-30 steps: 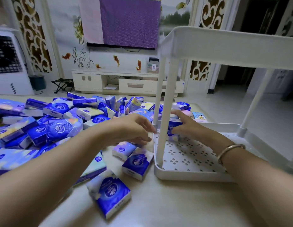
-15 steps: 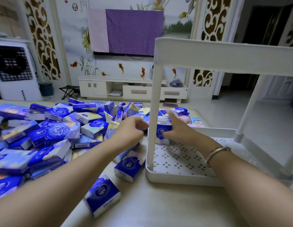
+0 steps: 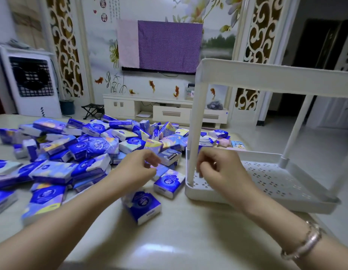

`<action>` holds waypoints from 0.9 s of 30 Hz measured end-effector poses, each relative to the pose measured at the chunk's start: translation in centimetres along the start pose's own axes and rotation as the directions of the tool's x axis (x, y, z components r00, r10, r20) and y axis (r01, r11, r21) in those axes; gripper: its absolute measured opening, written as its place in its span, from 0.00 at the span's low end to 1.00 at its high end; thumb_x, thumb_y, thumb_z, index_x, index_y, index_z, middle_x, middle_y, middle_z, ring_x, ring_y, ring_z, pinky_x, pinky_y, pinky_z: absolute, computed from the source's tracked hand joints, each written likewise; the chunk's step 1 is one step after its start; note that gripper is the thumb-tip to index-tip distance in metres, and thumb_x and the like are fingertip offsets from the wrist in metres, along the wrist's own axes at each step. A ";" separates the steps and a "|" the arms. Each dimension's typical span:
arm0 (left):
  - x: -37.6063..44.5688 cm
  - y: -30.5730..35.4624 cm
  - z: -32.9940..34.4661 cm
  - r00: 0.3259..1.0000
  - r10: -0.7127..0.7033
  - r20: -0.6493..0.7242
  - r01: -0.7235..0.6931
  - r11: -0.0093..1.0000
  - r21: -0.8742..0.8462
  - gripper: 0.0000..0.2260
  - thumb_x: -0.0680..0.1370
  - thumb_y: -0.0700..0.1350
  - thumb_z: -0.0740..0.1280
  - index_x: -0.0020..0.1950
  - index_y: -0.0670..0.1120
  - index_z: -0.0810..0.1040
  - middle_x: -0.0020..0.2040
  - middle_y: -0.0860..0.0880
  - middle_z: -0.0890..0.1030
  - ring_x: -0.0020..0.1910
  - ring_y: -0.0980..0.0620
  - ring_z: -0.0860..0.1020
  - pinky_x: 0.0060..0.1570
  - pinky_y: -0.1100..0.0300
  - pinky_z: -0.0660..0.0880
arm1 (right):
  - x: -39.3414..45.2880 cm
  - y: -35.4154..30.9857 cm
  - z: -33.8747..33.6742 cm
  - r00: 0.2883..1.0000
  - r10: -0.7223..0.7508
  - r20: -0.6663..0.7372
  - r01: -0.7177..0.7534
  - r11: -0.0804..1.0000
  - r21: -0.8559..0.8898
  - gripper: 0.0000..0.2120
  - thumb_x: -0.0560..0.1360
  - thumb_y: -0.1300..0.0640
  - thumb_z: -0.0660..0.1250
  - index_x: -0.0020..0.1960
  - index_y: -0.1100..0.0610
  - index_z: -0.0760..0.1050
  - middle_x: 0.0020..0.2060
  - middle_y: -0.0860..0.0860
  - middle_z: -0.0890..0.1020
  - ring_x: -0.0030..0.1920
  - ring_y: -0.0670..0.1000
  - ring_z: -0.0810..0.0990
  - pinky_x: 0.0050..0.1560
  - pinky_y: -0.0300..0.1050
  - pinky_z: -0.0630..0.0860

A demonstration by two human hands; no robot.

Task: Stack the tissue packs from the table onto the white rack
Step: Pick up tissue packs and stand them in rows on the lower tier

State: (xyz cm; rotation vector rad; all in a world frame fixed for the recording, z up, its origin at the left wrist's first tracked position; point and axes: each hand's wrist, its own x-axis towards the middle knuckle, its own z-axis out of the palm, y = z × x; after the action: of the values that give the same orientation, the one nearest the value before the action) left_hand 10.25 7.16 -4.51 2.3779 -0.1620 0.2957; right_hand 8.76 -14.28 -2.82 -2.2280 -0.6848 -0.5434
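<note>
- Tissue packs, most in blue wrappers, lay in a loose heap across the left and middle of a pale table; a few sat apart nearer the viewer, among them one pack just beside the rack's near-left corner and another partly under the left forearm.
- A white rack stood on the right of the table, its perforated lower tray showing bare plastic where visible, its upper shelf raised on posts.
- More packs lay on the table beyond the tray's far-left corner.
- The left hand hovered over the edge of the heap, fingers loosely curled, gripping nothing.
- The right hand hung over the tray's near-left corner beside the front post, fingers bent downward; no pack showed in it.
- A metal bracelet circled the right wrist.
- Behind the table stood a white TV cabinet, a screen draped in purple cloth and a white air cooler at left.
</note>
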 end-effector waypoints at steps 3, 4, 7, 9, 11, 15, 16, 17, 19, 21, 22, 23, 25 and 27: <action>-2.1 -0.6 -1.1 0.992 -0.069 0.109 0.063 0.997 0.053 0.14 0.71 0.53 0.72 0.54 0.53 0.76 0.54 0.54 0.79 0.52 0.56 0.78 0.56 0.58 0.75 | -0.3 -1.7 2.2 0.973 -0.100 0.210 0.123 0.987 -0.099 0.06 0.72 0.58 0.60 0.45 0.52 0.75 0.36 0.46 0.79 0.36 0.46 0.75 0.38 0.46 0.74; -2.8 -0.7 -1.4 0.983 -0.087 0.160 0.078 0.995 0.057 0.19 0.69 0.58 0.73 0.56 0.54 0.74 0.56 0.55 0.77 0.54 0.57 0.76 0.58 0.58 0.74 | -0.3 -1.8 3.2 0.958 -0.106 0.267 0.153 0.975 -0.161 0.08 0.73 0.56 0.61 0.51 0.51 0.74 0.42 0.47 0.79 0.42 0.47 0.76 0.42 0.48 0.75; -5.3 -0.9 -1.6 0.955 -0.063 0.289 0.025 0.991 0.131 0.25 0.67 0.60 0.74 0.59 0.59 0.67 0.61 0.61 0.69 0.63 0.61 0.69 0.64 0.62 0.68 | -0.2 -1.4 5.5 0.936 -0.055 0.348 0.186 0.916 -0.356 0.17 0.77 0.48 0.60 0.64 0.52 0.66 0.57 0.50 0.74 0.57 0.52 0.73 0.53 0.52 0.74; -6.1 -1.6 -1.1 0.954 -0.021 0.300 -0.054 0.970 0.238 0.32 0.67 0.60 0.74 0.66 0.57 0.65 0.63 0.60 0.67 0.65 0.58 0.66 0.64 0.61 0.67 | -0.3 -1.3 6.6 0.937 -0.066 0.343 0.226 0.862 -0.453 0.18 0.78 0.47 0.58 0.65 0.54 0.64 0.60 0.52 0.72 0.61 0.54 0.70 0.56 0.50 0.72; -6.1 -2.6 -0.8 0.964 0.021 0.266 -0.096 0.958 0.271 0.33 0.67 0.58 0.74 0.67 0.56 0.65 0.63 0.59 0.67 0.63 0.56 0.67 0.62 0.61 0.68 | -0.2 -1.5 7.3 0.929 -0.047 0.367 0.256 0.797 -0.547 0.17 0.78 0.50 0.57 0.65 0.54 0.63 0.60 0.53 0.73 0.61 0.56 0.70 0.56 0.49 0.70; -5.7 -3.0 -0.9 0.990 0.101 0.100 -0.100 0.995 -0.015 0.17 0.68 0.58 0.71 0.56 0.62 0.75 0.56 0.61 0.74 0.54 0.67 0.73 0.52 0.71 0.69 | -0.2 -2.5 7.8 0.919 0.041 0.392 0.237 0.738 -0.632 0.20 0.75 0.61 0.59 0.66 0.56 0.60 0.55 0.55 0.77 0.57 0.59 0.74 0.39 0.49 0.63; -5.4 -3.0 -0.8 0.995 0.090 0.041 -0.085 0.990 -0.115 0.14 0.70 0.60 0.69 0.55 0.61 0.77 0.55 0.60 0.75 0.50 0.67 0.74 0.50 0.70 0.70 | 0.0 -2.5 7.8 0.921 0.066 0.384 0.208 0.749 -0.629 0.22 0.75 0.62 0.59 0.68 0.56 0.59 0.53 0.55 0.78 0.56 0.59 0.75 0.36 0.49 0.61; -5.2 -3.0 -0.7 0.998 0.065 -0.018 -0.067 0.976 -0.209 0.12 0.72 0.61 0.67 0.54 0.60 0.78 0.53 0.59 0.75 0.47 0.65 0.75 0.48 0.67 0.70 | 0.1 -2.6 7.9 0.927 0.085 0.366 0.174 0.768 -0.617 0.22 0.76 0.61 0.58 0.69 0.56 0.58 0.51 0.55 0.77 0.55 0.59 0.75 0.32 0.49 0.61; -4.6 -3.6 -0.3 0.989 -0.009 -0.145 -0.051 0.913 -0.405 0.12 0.72 0.63 0.63 0.47 0.56 0.78 0.47 0.56 0.77 0.45 0.57 0.75 0.48 0.64 0.71 | 0.2 -2.6 7.7 0.950 0.090 0.300 0.092 0.835 -0.542 0.19 0.77 0.59 0.57 0.67 0.55 0.61 0.47 0.55 0.76 0.51 0.59 0.77 0.30 0.49 0.64; -4.0 -4.3 0.2 0.964 -0.087 -0.250 -0.065 0.838 -0.542 0.22 0.68 0.69 0.59 0.42 0.51 0.73 0.41 0.49 0.78 0.43 0.49 0.76 0.48 0.58 0.74 | 0.5 -2.4 7.3 0.978 0.085 0.189 -0.008 0.926 -0.377 0.15 0.77 0.57 0.57 0.63 0.54 0.67 0.45 0.53 0.79 0.46 0.57 0.78 0.37 0.49 0.71; -3.8 -4.7 0.4 0.945 -0.092 -0.313 -0.094 0.841 -0.533 0.27 0.67 0.72 0.57 0.42 0.48 0.71 0.40 0.44 0.77 0.42 0.49 0.77 0.47 0.59 0.75 | 0.7 -2.5 7.1 0.985 0.119 0.128 -0.082 0.963 -0.257 0.13 0.77 0.57 0.59 0.61 0.53 0.70 0.44 0.53 0.81 0.44 0.54 0.79 0.40 0.47 0.73; -3.8 -4.9 0.5 0.926 -0.064 -0.371 -0.130 0.870 -0.475 0.29 0.67 0.72 0.57 0.42 0.45 0.69 0.39 0.43 0.75 0.39 0.53 0.75 0.43 0.64 0.73 | 1.1 -2.7 7.0 0.979 0.183 0.091 -0.174 0.980 -0.098 0.12 0.77 0.58 0.61 0.60 0.54 0.73 0.44 0.53 0.82 0.42 0.51 0.79 0.42 0.44 0.75; -4.0 -4.5 0.4 0.895 0.015 -0.446 -0.209 0.898 -0.388 0.24 0.66 0.68 0.60 0.43 0.47 0.68 0.37 0.50 0.73 0.35 0.62 0.72 0.37 0.71 0.68 | 1.8 -3.3 7.0 0.943 0.309 0.121 -0.331 0.897 0.293 0.10 0.78 0.61 0.63 0.58 0.59 0.75 0.39 0.57 0.84 0.35 0.50 0.81 0.45 0.48 0.81; -4.1 -4.2 0.3 0.897 0.059 -0.439 -0.257 0.877 -0.407 0.25 0.64 0.64 0.69 0.48 0.47 0.70 0.43 0.50 0.76 0.39 0.63 0.75 0.37 0.73 0.70 | 2.3 -4.2 7.0 0.920 0.348 0.182 -0.389 0.750 0.535 0.09 0.78 0.63 0.64 0.58 0.61 0.75 0.33 0.57 0.84 0.31 0.50 0.82 0.45 0.53 0.83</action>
State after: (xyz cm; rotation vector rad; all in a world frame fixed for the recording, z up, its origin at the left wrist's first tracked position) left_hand 7.14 10.17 -8.52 1.7869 -0.2050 0.7521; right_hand 9.19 -5.90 -3.82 -1.7477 -0.3511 -0.0375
